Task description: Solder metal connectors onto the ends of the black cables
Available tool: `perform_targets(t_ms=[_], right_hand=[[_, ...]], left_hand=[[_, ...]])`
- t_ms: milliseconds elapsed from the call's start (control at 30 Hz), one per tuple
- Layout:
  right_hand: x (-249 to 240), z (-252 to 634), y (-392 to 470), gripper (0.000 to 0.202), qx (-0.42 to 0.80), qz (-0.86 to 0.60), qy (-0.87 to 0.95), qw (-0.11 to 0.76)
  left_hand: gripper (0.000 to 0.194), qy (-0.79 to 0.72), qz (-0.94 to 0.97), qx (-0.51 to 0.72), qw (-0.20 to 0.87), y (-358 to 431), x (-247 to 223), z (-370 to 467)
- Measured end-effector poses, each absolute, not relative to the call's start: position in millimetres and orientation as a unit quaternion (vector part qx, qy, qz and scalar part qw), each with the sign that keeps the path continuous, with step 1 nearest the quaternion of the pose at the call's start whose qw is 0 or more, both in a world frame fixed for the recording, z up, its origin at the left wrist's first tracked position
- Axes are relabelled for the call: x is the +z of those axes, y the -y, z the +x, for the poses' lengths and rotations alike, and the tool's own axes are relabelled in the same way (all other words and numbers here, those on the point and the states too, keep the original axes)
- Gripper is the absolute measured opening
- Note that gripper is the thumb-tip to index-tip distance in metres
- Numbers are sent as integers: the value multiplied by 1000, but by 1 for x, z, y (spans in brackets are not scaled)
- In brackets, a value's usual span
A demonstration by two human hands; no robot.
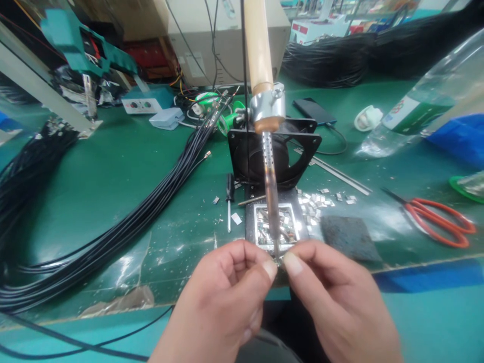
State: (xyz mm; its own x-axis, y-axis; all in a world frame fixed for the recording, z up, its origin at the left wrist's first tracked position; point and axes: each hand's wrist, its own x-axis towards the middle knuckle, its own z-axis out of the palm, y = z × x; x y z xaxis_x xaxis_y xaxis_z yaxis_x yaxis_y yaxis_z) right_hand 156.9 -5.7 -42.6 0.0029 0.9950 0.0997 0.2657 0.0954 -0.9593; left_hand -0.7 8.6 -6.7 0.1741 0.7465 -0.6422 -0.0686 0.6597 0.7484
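Observation:
A soldering iron (269, 166) with a wooden handle hangs in a metal clamp, tip pointing down towards my fingers. My left hand (230, 292) is closed in a pinch just left of the tip. Opposite it, my right hand (333, 297) pinches close to the right side of the tip. Whatever lies between the fingertips is too small and hidden to name. Behind the tip is a white-rimmed square tray (257, 227) filled with small metal pieces. Small silvery pieces (313, 205) lie scattered to its right.
A bundle of black cables (151, 212) curves across the left side. A black fan frame (257, 156) stands behind the iron. Around it lie a screwdriver (229, 201), a dark pad (350, 236) and red-handled scissors (434, 217). A plastic bottle (423, 101) is at right.

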Motion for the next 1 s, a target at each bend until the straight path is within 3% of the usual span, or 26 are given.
perform_targets(t_ms=[1000], right_hand=[[-41,156,3,28,412,-545,570,457]], left_hand=[[24,-566,287,287,717,-10,-10,-3]])
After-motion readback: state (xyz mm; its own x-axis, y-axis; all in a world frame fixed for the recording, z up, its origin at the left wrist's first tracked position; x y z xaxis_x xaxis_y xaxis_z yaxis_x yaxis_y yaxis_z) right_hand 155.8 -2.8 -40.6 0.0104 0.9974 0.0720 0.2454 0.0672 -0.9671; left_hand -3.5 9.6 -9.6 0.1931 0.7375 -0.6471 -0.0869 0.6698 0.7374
